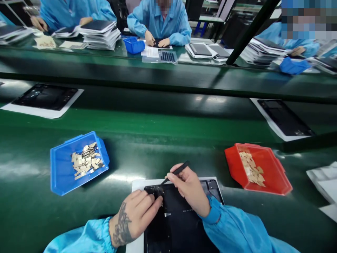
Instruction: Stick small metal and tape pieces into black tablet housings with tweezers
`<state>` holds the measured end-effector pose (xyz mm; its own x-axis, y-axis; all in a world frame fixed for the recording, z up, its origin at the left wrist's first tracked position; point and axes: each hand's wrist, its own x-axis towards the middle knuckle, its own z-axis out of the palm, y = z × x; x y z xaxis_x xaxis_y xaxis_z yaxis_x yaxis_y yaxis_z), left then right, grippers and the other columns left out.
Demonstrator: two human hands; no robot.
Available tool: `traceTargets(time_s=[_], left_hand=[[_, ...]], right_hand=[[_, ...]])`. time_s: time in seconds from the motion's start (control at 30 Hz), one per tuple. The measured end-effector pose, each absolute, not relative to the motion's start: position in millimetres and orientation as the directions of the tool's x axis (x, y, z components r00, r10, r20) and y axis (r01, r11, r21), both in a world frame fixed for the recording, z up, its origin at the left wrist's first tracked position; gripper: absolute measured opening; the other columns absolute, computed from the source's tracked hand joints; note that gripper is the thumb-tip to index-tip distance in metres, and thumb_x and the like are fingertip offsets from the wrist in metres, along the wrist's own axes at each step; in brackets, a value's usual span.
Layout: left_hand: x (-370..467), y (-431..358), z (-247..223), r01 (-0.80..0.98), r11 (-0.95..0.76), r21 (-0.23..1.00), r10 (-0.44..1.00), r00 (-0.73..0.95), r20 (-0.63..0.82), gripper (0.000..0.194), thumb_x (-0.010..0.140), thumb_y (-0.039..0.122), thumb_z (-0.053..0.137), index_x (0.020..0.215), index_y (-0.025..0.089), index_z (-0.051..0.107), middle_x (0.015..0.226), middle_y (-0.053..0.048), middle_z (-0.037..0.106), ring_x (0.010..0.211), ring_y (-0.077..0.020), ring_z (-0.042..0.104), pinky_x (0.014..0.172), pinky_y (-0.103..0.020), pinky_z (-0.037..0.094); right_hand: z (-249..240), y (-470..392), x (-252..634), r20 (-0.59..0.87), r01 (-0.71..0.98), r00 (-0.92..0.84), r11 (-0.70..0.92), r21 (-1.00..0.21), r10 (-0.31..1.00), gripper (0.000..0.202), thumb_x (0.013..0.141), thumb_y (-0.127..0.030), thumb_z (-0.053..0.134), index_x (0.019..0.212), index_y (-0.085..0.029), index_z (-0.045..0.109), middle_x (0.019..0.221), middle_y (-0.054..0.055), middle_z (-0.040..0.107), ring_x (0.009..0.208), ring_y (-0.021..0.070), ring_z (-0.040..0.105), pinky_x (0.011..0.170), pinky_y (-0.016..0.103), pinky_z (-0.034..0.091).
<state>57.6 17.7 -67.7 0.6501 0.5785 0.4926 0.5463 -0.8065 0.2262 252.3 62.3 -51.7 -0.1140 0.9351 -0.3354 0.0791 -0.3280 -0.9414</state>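
Note:
A black tablet-like panel (184, 225) with small fittings along its edges lies on a white sheet (137, 185) in front of me. My left hand (137, 214) rests at its upper left corner, fingers bent and close together with the tips on the panel. Whatever those fingertips pinch is too small to make out. My right hand (190, 188) is closed like a pen grip around a slim black pointed tool (180, 168). The tool slants down to the left, its tip at the panel's top edge, just beyond my left fingertips.
A blue bin (61, 168) of small pale pieces stands left, a red bin (275, 172) of tan pieces right. Similar panels lie farther off at left (46, 96) and right (285, 117). Across the green bench (126, 123), co-workers in blue sit behind stacks (101, 37).

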Motion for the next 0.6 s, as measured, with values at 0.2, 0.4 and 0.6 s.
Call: traceTargets(time_s=[0.2, 0.4, 0.6], left_hand=[[56.7, 15.2, -72.0, 0.545, -0.795, 0.267, 0.604, 0.666, 0.438, 0.022, 0.086, 0.007, 0.052, 0.107, 0.006, 0.057, 0.065, -0.002, 0.052, 0.059, -0.015, 0.049, 0.052, -0.029, 0.041], [55.7, 13.6, -70.3, 0.54, -0.795, 0.275, 0.605, 0.674, 0.425, 0.023, 0.083, 0.006, 0.051, 0.106, 0.006, 0.056, 0.065, -0.002, 0.052, 0.056, -0.0152, 0.049, 0.049, -0.029, 0.041], [56.5, 14.9, -69.5, 0.557, -0.773, 0.304, 0.634, 0.663, 0.398, 0.021, 0.084, 0.007, 0.05, 0.104, 0.007, 0.057, 0.065, -0.002, 0.052, 0.056, -0.0153, 0.049, 0.048, -0.029, 0.041]], right_hand=[[-58.8, 55.1, 252.2, -0.151, 0.308, -0.156, -0.097, -0.946, 0.976, 0.009, 0.085, -0.028, 0.06, 0.087, -0.021, 0.057, 0.072, -0.002, 0.057, 0.059, 0.0113, 0.052, 0.055, 0.024, 0.041], [-60.6, 56.2, 249.6, -0.149, 0.328, -0.155, -0.092, -0.94, 0.977, 0.008, 0.085, -0.028, 0.06, 0.086, -0.021, 0.056, 0.069, -0.003, 0.056, 0.058, 0.0116, 0.051, 0.054, 0.023, 0.042], [-60.9, 57.0, 248.3, -0.165, 0.341, -0.154, -0.104, -0.934, 0.974, 0.008, 0.085, -0.028, 0.06, 0.085, -0.021, 0.057, 0.071, -0.001, 0.059, 0.06, 0.0133, 0.055, 0.056, 0.024, 0.043]])
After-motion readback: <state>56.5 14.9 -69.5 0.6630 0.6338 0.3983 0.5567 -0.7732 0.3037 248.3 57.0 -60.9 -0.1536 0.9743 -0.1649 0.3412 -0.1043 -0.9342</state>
